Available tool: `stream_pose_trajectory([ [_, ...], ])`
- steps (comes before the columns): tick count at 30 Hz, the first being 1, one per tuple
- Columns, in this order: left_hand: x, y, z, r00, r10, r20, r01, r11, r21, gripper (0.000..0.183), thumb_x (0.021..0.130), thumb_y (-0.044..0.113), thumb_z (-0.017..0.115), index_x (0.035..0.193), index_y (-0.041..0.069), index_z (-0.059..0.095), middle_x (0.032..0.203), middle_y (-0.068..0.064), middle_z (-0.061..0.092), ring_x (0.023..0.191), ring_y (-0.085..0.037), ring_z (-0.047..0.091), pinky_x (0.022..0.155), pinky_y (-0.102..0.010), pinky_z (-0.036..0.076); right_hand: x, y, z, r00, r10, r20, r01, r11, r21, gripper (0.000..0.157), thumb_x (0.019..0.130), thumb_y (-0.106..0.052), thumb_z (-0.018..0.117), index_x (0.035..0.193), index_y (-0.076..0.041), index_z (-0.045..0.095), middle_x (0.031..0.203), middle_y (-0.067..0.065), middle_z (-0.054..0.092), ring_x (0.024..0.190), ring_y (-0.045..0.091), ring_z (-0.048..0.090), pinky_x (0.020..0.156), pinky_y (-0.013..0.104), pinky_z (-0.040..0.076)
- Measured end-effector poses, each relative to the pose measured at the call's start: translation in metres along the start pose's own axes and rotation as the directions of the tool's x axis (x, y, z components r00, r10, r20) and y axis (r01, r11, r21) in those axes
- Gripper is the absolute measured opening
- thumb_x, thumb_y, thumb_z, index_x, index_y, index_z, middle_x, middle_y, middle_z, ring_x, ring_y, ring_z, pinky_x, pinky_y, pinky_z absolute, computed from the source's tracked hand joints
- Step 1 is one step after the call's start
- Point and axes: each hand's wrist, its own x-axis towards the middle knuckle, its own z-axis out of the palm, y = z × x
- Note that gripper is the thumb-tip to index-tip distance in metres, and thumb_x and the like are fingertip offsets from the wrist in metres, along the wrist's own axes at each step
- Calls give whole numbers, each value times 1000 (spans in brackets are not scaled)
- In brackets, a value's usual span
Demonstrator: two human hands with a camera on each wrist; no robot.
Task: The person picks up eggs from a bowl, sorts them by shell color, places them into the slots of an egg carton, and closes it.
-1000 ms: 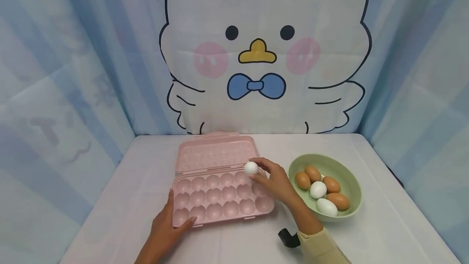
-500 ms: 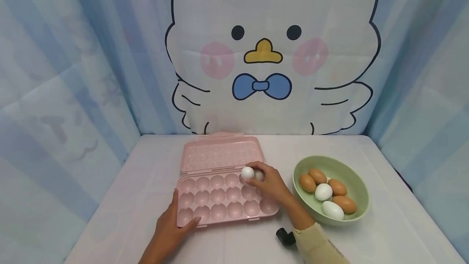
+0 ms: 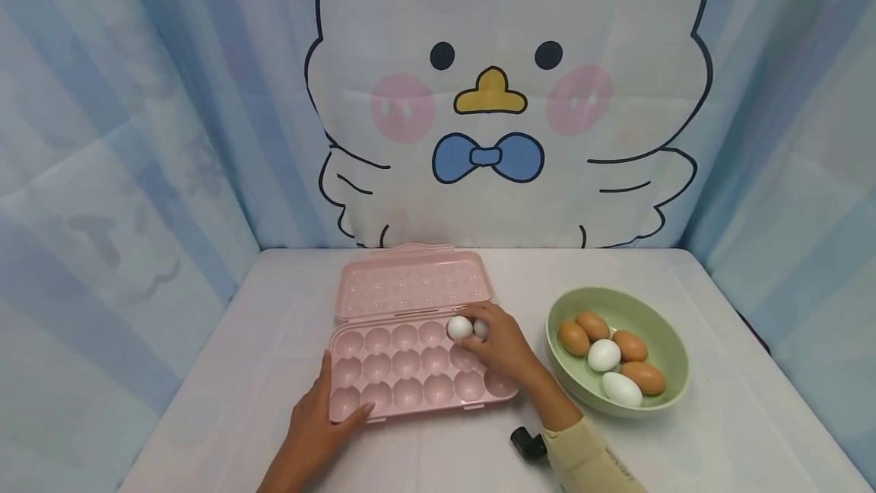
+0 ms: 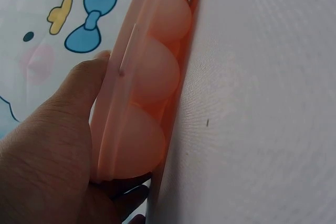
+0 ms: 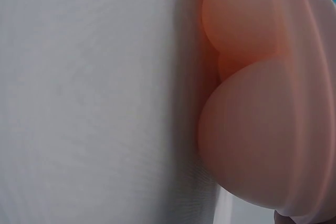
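In the head view, a pink egg carton (image 3: 407, 364) lies open with its lid (image 3: 415, 280) tipped back. My left hand (image 3: 313, 413) grips the carton's near left corner, its thumb along the rim, as the left wrist view also shows. My right hand (image 3: 505, 345) pinches a white egg (image 3: 459, 328) low at a cup in the back row. Beside it, a second white egg (image 3: 480, 328) sits at the row's right end, partly covered by the fingers. The right wrist view is filled mostly by the carton's outer wall (image 5: 252, 119).
A green bowl (image 3: 674, 371) with several brown eggs and two white eggs stands right of the carton. Near the right sleeve is a small black object (image 3: 527, 443). A curtain (image 3: 616, 204) printed with a cartoon bird rises behind the white table (image 3: 287, 303).
My right hand has lowered the white egg from above the back row down to a cup, uncovering the second egg beside it. The left hand keeps its hold on the carton.
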Motion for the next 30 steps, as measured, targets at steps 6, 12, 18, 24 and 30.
stream_pose_trajectory([
  [6, 1, 0, 0, 1000, 6, 0, -6, 1000, 7, 122, 89, 62, 73, 164, 0, 1, 166, -28, 17, 148, -50, 25, 116, -62, 24, 0, -3, -3, 1000, 2, 30, -2, 1000, -21, 43, 80, -6, 89, 119, -6, 73, 123, 7, 66, 114, 29, 62, 97, 49, 50],
  [12, 1, 1, 0, 1000, 11, -6, -11, 1000, 7, 122, 89, 62, 73, 165, 1, 0, 166, -28, 17, 149, -49, 25, 116, -61, 25, 0, -5, -6, 999, -3, 49, 5, 999, -41, 47, 80, -8, 87, 124, -5, 71, 126, 8, 64, 117, 31, 60, 99, 49, 48],
  [18, 2, 2, 1, 1000, 13, -12, -13, 1000, 2, 121, 89, 61, 74, 165, 1, 1, 166, -28, 18, 149, -48, 26, 116, -60, 25, -1, -6, -8, 998, 1, 60, 1, 999, -34, 50, 79, -9, 89, 124, -5, 70, 126, 9, 63, 117, 31, 58, 99, 49, 48],
  [24, 2, 4, 2, 1000, 14, -13, -14, 1000, -3, 121, 88, 61, 74, 165, 1, 1, 166, -27, 19, 148, -49, 27, 116, -61, 26, -3, -11, -13, 999, 12, 44, -11, 999, -33, 52, 79, -9, 88, 128, -6, 69, 119, 7, 63, 114, 30, 57, 96, 48, 49],
  [30, 0, 2, 1, 1000, 9, -11, -9, 1000, 7, 123, 88, 62, 74, 164, 0, 0, 166, -29, 19, 147, -50, 28, 115, -61, 26, -15, -21, -26, 998, -51, -45, 51, 999, -10, 54, 78, -6, 89, 129, -7, 70, 118, 8, 67, 112, 30, 61, 90, 50, 52],
])
